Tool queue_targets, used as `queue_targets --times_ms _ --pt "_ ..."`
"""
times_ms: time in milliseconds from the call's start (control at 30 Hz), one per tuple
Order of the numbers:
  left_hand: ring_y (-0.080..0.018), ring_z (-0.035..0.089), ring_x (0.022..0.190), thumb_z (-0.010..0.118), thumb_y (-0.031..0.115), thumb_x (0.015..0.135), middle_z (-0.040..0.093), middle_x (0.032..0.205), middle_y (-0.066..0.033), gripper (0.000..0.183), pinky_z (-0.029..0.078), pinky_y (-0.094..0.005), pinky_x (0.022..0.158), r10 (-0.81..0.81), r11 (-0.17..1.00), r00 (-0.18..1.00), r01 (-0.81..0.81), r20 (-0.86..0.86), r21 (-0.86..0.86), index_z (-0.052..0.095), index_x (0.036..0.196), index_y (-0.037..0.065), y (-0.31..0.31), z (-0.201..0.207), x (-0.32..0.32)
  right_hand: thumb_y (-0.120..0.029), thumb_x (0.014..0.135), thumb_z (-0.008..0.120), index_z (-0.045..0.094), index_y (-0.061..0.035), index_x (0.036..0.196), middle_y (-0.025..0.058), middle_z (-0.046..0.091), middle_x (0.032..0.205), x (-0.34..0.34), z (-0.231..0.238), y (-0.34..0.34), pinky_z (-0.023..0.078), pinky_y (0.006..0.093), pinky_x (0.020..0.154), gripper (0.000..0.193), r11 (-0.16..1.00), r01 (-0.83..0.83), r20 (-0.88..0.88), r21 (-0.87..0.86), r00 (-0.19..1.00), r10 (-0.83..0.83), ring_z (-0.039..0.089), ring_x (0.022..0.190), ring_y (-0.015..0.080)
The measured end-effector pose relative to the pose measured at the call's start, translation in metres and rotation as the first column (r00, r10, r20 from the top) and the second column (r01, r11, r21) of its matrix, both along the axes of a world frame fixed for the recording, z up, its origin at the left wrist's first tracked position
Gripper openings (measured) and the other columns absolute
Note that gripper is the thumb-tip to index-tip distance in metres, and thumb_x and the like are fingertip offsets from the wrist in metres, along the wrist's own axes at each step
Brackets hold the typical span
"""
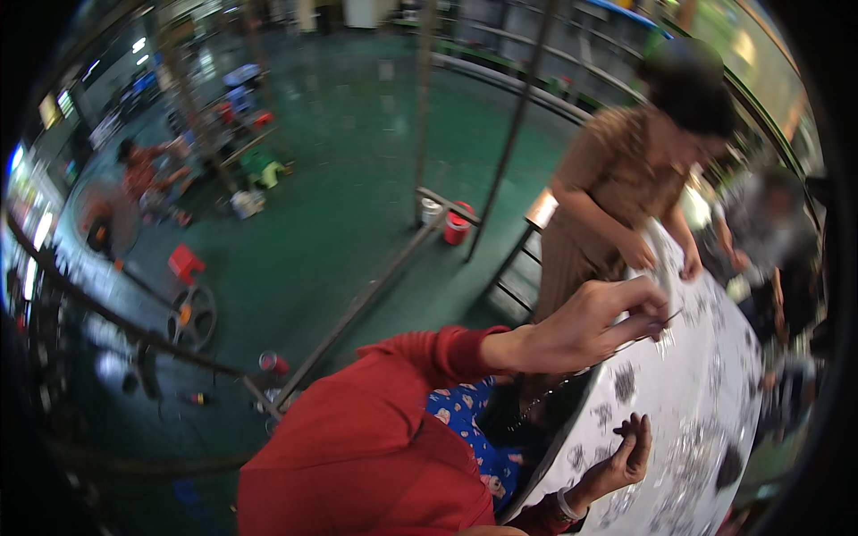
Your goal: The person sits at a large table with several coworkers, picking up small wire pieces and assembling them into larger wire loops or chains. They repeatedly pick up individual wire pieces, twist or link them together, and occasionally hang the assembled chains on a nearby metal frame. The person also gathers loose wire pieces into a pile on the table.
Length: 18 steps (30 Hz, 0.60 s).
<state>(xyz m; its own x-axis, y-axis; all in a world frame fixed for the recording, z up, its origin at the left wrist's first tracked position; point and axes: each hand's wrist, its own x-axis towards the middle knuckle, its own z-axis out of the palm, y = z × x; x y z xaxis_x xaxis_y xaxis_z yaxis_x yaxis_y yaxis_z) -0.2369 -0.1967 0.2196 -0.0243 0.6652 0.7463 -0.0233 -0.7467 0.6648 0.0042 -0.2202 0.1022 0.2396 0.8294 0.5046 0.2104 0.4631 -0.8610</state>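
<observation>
Lead: Head view only. Hands?

Tech: Left hand (581, 327) pinches a thin dark piece (674, 316) at the fingertips, over the white table (657, 393) by its edge. Too blurred to say what the piece is.

Lead: Right hand (629, 454)?

Tech: Nearer the body, over the same table, fingers curled. Can't tell if it's gripping anything small.

Lead: Failure modes?

Tech: Drop, mainly. Hold looks fingertip-only, so a slack thumb or a roll could lose the piece. Dark bits (624, 382) lie clustered on the tabletop; likely hard to pick it out of those.

Lead: Others?

Tech: Co-worker in brown (608, 179) has a co-worker's hand (636, 254) just beyond the left one. A bump could jar the pinch. Right hand sweeping low could scatter clusters.
</observation>
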Motion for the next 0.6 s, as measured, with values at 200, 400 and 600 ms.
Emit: queue_targets --times_ms 200,400,600 --pt "-0.0111 0.065 0.087 0.059 0.007 0.096 0.067 0.092 -0.0058 0.014 0.052 -0.0254 0.077 0.105 0.993 0.985 -0.112 0.137 0.047 0.057 0.108 0.001 -0.021 0.061 -0.046 0.003 0.087 0.053 0.065 0.0025 0.115 0.0113 0.07 0.106 -0.017 -0.132 0.082 0.052 0.0287 0.077 0.031 0.878 -0.29 0.314 -0.38 0.853 0.418 0.066 0.086 0.0164" --pt "-0.0122 0.068 0.074 0.063 0.004 0.091 0.07 0.082 -0.0075 0.008 0.052 -0.0258 0.063 0.512 0.79 0.831 -0.555 0.216 0.262 0.064 0.097 -0.001 -0.023 0.105 -0.106 -0.002 0.077 0.062 0.071 0.0022 0.102 0.0162 0.073 0.089 -0.009 -0.216 0.101 0.054 0.0346 0.079 0.027 0.673 -0.355 0.561 -0.649 0.374 0.739 0.07 0.082 0.0241" --pt "-0.0073 0.063 0.075 0.057 0.008 0.097 0.067 0.08 -0.0035 0.014 0.051 -0.0218 0.071 0.693 0.659 0.688 -0.725 0.216 0.198 0.065 0.101 -0.002 -0.041 0.134 -0.189 -0.003 0.078 0.064 0.072 -0.0006 0.102 0.0187 0.072 0.093 0.018 -0.238 0.115 0.055 0.034 0.078 0.025 0.273 0.003 0.255 -0.962 0.369 0.894 0.071 0.083 0.0257"
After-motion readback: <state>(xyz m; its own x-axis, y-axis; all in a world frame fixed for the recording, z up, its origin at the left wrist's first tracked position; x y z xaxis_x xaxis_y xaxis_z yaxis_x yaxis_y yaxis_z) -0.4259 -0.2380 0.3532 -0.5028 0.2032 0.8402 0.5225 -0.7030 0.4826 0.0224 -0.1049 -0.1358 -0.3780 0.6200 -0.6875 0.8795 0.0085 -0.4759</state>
